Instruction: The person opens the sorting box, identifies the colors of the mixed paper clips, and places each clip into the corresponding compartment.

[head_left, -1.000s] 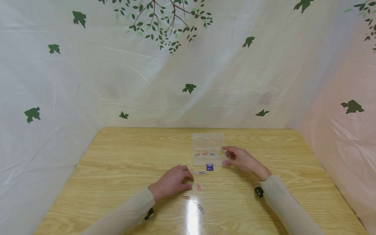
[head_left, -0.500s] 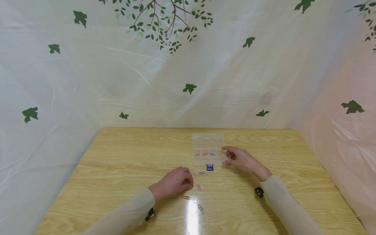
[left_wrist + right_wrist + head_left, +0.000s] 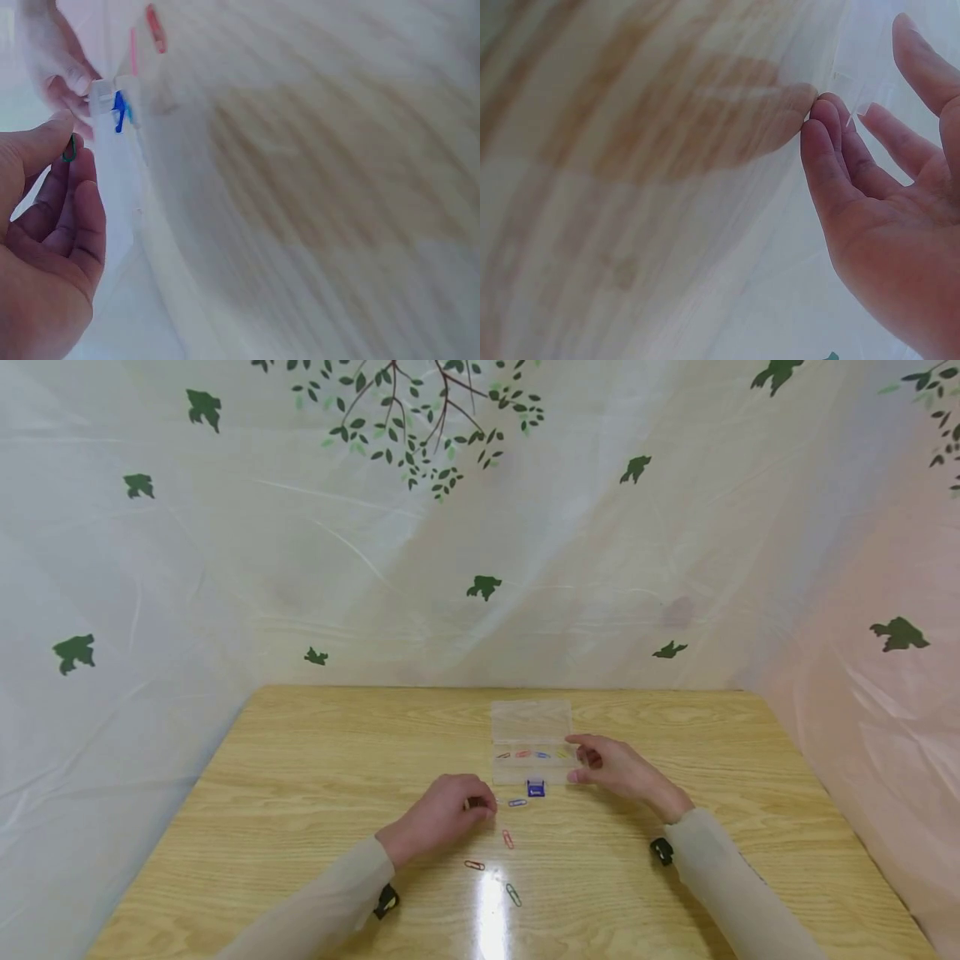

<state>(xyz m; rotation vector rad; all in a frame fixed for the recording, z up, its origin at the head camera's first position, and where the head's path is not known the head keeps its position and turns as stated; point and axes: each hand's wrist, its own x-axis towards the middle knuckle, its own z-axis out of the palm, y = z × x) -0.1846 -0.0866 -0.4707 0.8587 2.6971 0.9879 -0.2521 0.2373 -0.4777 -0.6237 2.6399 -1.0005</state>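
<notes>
The left hand (image 3: 442, 817) has lifted off the table (image 3: 300, 777) toward the box (image 3: 531, 727), pinching a green clip (image 3: 70, 148): pickup done. The right hand (image 3: 617, 767), fingers relaxed, steadies the box edge.

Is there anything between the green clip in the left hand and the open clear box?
Nothing visible blocks it. The left hand pinches the green clip; only bare table and a blue clip lying flat separate it from the box, steadied by the right hand.
</notes>
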